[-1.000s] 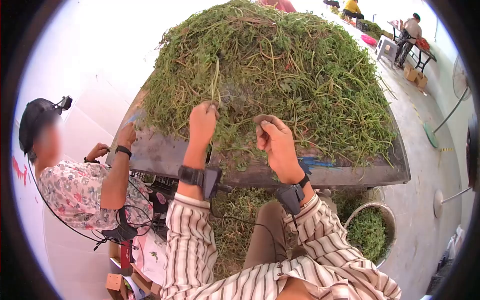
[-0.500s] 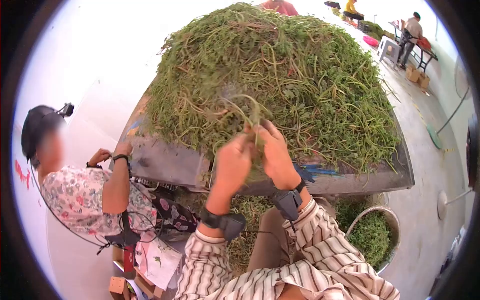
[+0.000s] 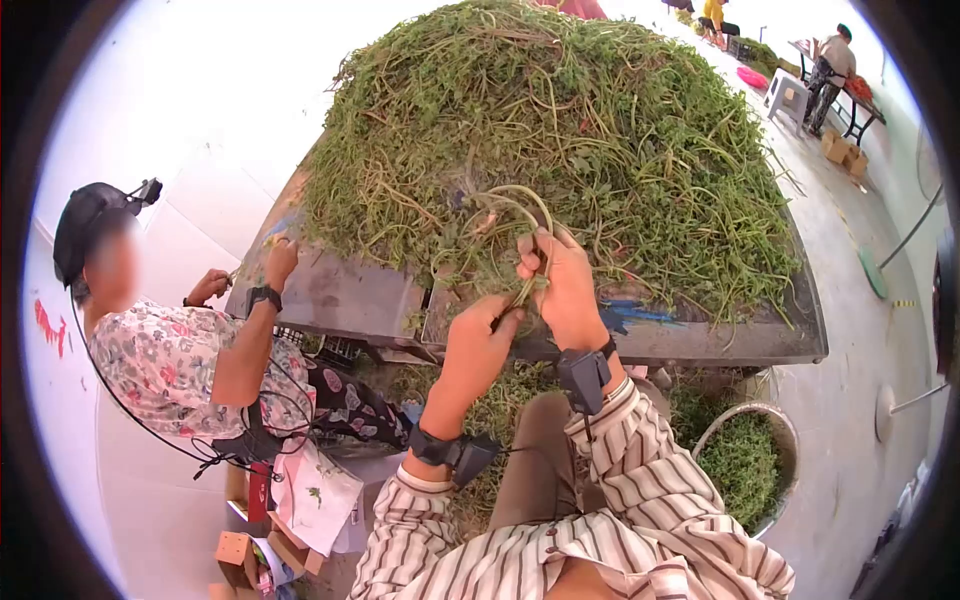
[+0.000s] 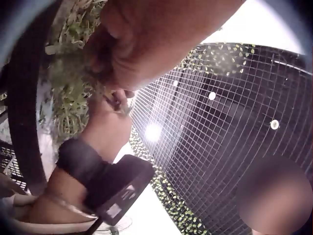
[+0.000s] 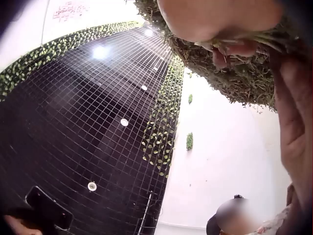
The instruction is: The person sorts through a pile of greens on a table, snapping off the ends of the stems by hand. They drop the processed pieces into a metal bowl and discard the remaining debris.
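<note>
A small bunch of green leafy stems (image 3: 528,288) is strung between my two hands over the near side of the table, its long pale stalks arching back toward the pile. My left hand (image 3: 478,345), lower and nearer to me, pinches the stem ends between thumb and fingers. Above it, my right hand (image 3: 565,285) grips the same stems higher up with curled fingers. Just beyond both hands rises a large heap of loose green stems (image 3: 620,150). The right wrist view has stalks (image 5: 259,38) crossing my right hand's fingers.
The dark table (image 3: 360,308) ends at an edge close to my lap. A round tub (image 3: 790,450) of greens stands on the floor to the right. On the left, a seated person (image 3: 190,370) works at the same table. Cardboard boxes (image 3: 238,560) lie low at left.
My left hand has come down and right from the heap to meet the right hand, bringing stems along. Since half a second ago it has dropped slightly, away from the right hand.
</note>
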### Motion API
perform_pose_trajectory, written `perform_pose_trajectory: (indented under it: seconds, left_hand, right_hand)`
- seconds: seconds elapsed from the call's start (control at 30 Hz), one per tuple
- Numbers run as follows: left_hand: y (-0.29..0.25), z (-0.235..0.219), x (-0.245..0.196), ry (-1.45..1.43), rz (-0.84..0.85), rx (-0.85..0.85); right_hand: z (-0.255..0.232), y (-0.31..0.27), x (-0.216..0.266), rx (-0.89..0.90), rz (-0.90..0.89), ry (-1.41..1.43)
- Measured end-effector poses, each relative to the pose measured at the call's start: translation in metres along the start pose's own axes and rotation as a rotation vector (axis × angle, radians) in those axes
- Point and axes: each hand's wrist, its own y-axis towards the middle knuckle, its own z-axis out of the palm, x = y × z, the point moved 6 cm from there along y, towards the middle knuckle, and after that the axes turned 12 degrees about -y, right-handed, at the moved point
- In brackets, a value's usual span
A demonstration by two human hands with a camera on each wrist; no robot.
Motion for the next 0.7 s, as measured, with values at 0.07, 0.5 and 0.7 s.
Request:
perform_pose_trajectory:
  seconds: [0.07,0.5,0.7]
  left_hand:
    - [0.007,-0.007,0.002,-0.092,-0.019,-0.029]
    - [0.094,-0.027,0.032,-0.558,-0.311,-0.087]
    - [0.117,-0.023,0.037,-0.872,-0.331,-0.048]
  right_hand:
    - [0.000,0.000,0.007,0.029,-0.044,-0.035]
    - [0.021,-0.009,0.029,0.168,-0.193,-0.040]
    - [0.021,-0.011,0.033,0.204,-0.163,-0.208]
